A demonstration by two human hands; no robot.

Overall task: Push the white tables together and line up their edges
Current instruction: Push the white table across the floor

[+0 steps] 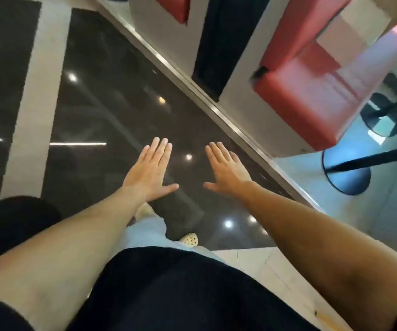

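I am looking down at a dark glossy floor. My left hand and my right hand are stretched out side by side, palms down, fingers straight and apart. Neither touches or holds anything. At the far right a pale, blurred white table top overlaps the view of a red seat. Two black round pedestal bases stand on the light floor under it. No table lies under or against my hands.
A metal strip runs diagonally between the dark floor and a light floor at the right. Red padded seats and a black panel stand beyond it. My legs and pale shoes are below. A pale seamed surface lies at lower right.
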